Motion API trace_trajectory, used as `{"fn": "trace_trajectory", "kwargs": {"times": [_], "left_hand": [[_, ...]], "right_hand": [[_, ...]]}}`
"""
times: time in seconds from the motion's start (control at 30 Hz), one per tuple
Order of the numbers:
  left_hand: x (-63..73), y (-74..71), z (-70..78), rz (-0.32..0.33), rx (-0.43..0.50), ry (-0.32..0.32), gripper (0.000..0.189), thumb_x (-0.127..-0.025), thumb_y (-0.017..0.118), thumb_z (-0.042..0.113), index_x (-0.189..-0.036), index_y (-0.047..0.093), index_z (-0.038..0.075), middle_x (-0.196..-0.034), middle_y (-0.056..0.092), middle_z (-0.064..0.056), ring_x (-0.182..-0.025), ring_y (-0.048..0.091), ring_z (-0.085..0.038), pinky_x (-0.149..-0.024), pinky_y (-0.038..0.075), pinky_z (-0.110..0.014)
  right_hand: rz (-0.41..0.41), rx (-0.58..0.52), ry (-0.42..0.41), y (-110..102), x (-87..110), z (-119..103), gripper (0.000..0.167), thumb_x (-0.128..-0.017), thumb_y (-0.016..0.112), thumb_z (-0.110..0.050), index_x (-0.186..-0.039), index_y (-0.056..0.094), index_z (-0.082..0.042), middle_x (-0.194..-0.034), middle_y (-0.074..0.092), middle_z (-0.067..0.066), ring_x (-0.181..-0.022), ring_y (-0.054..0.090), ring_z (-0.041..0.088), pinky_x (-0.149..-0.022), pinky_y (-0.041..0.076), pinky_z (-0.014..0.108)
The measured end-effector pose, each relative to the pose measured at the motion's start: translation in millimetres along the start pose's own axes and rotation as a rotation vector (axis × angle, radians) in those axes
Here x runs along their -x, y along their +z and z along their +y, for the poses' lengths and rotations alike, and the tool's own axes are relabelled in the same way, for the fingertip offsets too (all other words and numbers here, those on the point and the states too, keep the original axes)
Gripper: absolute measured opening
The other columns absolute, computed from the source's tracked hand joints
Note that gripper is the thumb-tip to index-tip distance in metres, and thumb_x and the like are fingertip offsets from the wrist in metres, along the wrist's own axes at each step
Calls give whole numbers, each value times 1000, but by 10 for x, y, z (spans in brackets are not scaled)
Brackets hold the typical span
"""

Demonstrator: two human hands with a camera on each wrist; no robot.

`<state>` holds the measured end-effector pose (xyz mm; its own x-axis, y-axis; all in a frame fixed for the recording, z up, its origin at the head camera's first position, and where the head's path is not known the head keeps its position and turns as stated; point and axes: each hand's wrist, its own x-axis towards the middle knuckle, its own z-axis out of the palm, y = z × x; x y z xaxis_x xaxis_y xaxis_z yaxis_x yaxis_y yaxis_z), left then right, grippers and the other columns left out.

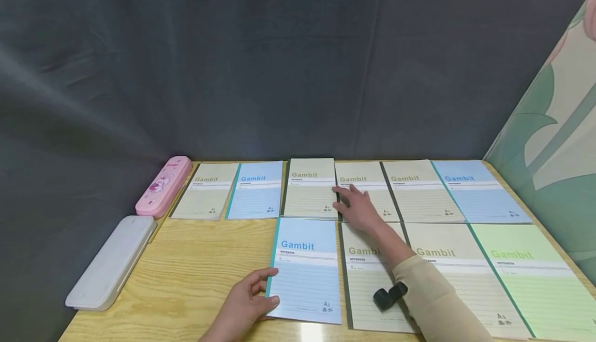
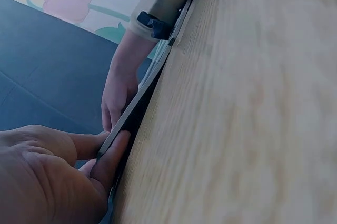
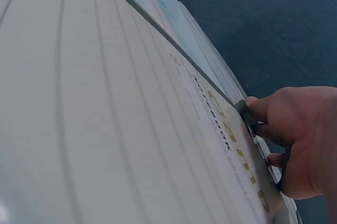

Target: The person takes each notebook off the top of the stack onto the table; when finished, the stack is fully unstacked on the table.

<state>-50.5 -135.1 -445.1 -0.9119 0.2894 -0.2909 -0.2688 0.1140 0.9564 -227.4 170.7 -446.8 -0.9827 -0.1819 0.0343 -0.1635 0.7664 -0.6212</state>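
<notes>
My left hand (image 1: 249,300) pinches the left edge of a blue Gambit notebook (image 1: 307,274) in the front row. In the left wrist view, that edge lies between the thumb and fingers, close over the wood. My right hand (image 1: 358,207) reaches to the back row, its fingers spread. Its fingertips touch down where a beige notebook (image 1: 307,192) meets the spine side of a second beige notebook (image 1: 372,176). Seen from the right wrist, the fingers (image 3: 260,109) rest along a notebook edge. Under the right forearm lies another beige notebook (image 1: 368,280).
The back row also holds beige (image 1: 205,192) and blue notebooks (image 1: 253,194) at left, beige (image 1: 419,187) and blue notebooks (image 1: 479,189) at right. Front right are beige (image 1: 458,274) and green notebooks (image 1: 535,274). A pink case (image 1: 163,187) and white case (image 1: 112,262) line the left edge.
</notes>
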Motion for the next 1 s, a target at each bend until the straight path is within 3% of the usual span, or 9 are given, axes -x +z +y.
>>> {"fn": "trace_trajectory", "kwargs": {"times": [0.17,0.47,0.6,0.7,0.87,1.0], "left_hand": [[6,57,2,4,1,-5,61,-88,76,3,-142,50,-4,-97,68,-9,-86,67,-22,-71,55,-27],[-17,79,-14,6,-58,-3,59,-88,77,5,-141,52,-3,-95,67,-7,-82,62,-19,-66,51,-24],[-21,35,38,-34,-109,-20,50,-94,72,7,-140,54,-1,-94,65,-8,-82,64,-20,-66,59,-32],[-16,-15,106,-92,-171,-8,41,-98,67,7,-137,57,1,-90,59,-9,-80,62,-21,-64,62,-38],[-30,-99,205,-175,-390,66,33,-100,63,8,-133,62,8,-82,58,-5,-64,61,-19,-57,59,-31],[-67,-152,261,-213,-532,111,31,-101,60,10,-131,64,12,-72,60,0,-56,58,-14,-52,49,-25]], "right_hand": [[-3,12,7,-1,-7,-5,51,-103,59,-27,-151,49,-10,-153,45,19,-151,20,38,-122,-1,57],[-2,15,28,21,-26,-1,52,-103,58,-30,-151,49,-12,-154,44,18,-151,20,37,-122,-1,55],[-14,6,40,24,-27,-3,52,-103,58,-31,-151,49,-13,-155,43,18,-151,19,36,-122,-2,54],[-20,2,49,21,-28,-2,53,-103,58,-32,-152,48,-14,-156,42,18,-152,18,36,-123,-3,52],[-17,2,45,20,-24,-3,53,-103,58,-32,-152,48,-14,-156,42,18,-152,18,36,-123,-3,53],[-15,-2,46,12,-20,-9,52,-103,58,-31,-152,48,-13,-156,42,18,-152,18,36,-123,-3,52]]}}
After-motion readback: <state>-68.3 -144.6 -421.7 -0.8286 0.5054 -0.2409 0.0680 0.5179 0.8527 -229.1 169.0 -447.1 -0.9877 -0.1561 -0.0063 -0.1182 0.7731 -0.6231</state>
